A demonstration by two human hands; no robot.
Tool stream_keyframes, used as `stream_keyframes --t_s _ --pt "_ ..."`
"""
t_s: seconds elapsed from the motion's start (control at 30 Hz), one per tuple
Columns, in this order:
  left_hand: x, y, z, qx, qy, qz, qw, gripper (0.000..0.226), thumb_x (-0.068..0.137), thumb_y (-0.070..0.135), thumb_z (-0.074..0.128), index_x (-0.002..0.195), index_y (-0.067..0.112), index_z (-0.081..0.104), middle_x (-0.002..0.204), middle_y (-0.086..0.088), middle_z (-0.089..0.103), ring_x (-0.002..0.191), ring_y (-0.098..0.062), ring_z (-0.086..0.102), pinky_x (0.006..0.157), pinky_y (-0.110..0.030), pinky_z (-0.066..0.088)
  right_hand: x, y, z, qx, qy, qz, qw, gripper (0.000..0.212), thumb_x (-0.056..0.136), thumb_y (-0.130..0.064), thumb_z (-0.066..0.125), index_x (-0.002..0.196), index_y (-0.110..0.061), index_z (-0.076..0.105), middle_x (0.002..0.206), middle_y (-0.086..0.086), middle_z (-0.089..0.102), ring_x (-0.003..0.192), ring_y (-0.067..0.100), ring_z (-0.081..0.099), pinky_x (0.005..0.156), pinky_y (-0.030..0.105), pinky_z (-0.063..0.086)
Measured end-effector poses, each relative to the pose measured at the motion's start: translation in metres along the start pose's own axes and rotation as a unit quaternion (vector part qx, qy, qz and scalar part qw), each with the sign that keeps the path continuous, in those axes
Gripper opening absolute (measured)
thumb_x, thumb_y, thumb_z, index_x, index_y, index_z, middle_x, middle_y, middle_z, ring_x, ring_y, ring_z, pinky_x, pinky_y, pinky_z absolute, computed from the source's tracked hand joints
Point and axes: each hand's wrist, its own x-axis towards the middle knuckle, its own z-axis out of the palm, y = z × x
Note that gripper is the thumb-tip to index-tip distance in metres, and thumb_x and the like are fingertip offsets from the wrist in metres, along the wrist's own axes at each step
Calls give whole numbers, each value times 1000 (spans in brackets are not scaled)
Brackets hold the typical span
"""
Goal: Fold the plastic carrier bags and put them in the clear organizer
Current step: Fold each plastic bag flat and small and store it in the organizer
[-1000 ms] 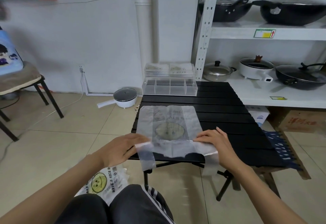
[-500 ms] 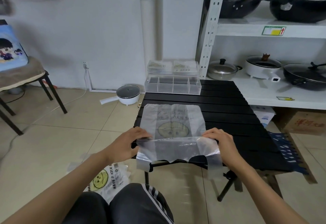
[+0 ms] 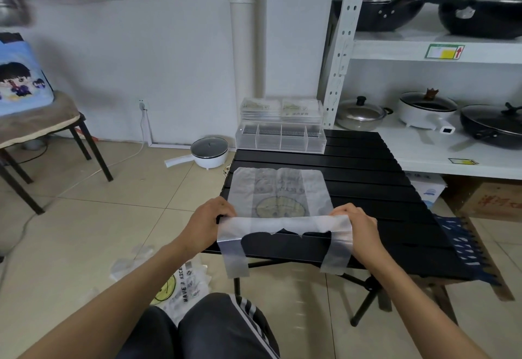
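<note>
Two sets of fingers curl round the near edge of the carrier bag [image 3: 279, 197]: my left hand [image 3: 207, 224] pinches its left corner, my right hand [image 3: 360, 227] the right. I see the bag lying flat on the black table [image 3: 367, 189], handles drooping over the front edge. Further back, the clear organizer [image 3: 281, 138] stands at the table's far edge.
</note>
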Motion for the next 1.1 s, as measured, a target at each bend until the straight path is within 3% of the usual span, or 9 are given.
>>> stream_keyframes --t_s 0.13,0.33,0.43,0.57,0.67,0.77,0.87,0.97,1.1 --pt "3 1 5 69 17 -42 997 27 66 -7 71 79 17 69 92 6 58 88 -17 56 71 -32 48 12 12 6 -208 22 -62 976 2 91 -27 64 90 -28 64 96 -13 50 95 13 41 87 33 37" --pt "-2 21 11 37 87 -116 989 37 69 10 74 86 20 42 80 4 48 67 -22 49 56 -35 41 12 3 15 -269 89 -59 957 22 78 -8 65 78 -21 47 88 -4 48 86 20 49 79 35 35" --pt "-3 28 13 137 121 -114 977 31 73 22 73 76 19 42 73 5 44 63 -16 44 58 -31 37 5 -4 14 -244 128 -69 959 29 72 -17 73 80 -21 45 86 -6 45 81 16 47 82 35 35" --pt "-7 33 18 210 119 -87 967 25 83 24 65 67 20 45 65 7 46 61 -14 44 64 -29 38 3 -7 17 -369 143 -119 911 30 74 -27 73 68 -26 44 76 -9 42 74 14 43 77 34 32" --pt "-1 28 21 126 95 -62 986 9 84 14 63 85 20 57 84 6 56 76 -16 54 71 -27 45 11 -3 16 -348 84 -169 918 17 81 -26 71 72 -27 57 85 -10 49 84 13 48 81 30 31" --pt "10 21 22 128 39 -20 991 17 83 7 59 98 13 66 103 1 61 93 -20 57 79 -28 47 21 -1 11 -319 5 -179 931 17 87 -28 68 103 -23 71 115 -8 57 106 16 51 91 31 36" --pt "24 14 22 158 -2 -14 987 18 84 9 52 98 11 64 107 -1 59 96 -25 57 79 -32 48 32 -2 7 -329 -36 -180 926 27 92 -28 60 117 -21 67 131 -5 55 110 18 50 92 35 40" --pt "39 12 20 135 -41 -63 988 32 88 21 52 119 13 56 132 -3 49 107 -27 56 86 -37 48 44 -10 5 -324 -55 -173 928 25 97 -24 48 117 -18 62 137 -2 52 108 22 51 90 36 41" --pt "55 24 18 159 -110 -98 976 48 97 41 43 141 22 37 155 0 25 122 -27 51 92 -38 46 58 -18 6 -366 -113 -138 913 47 100 -19 35 147 -25 39 154 -1 34 128 27 46 105 43 39"
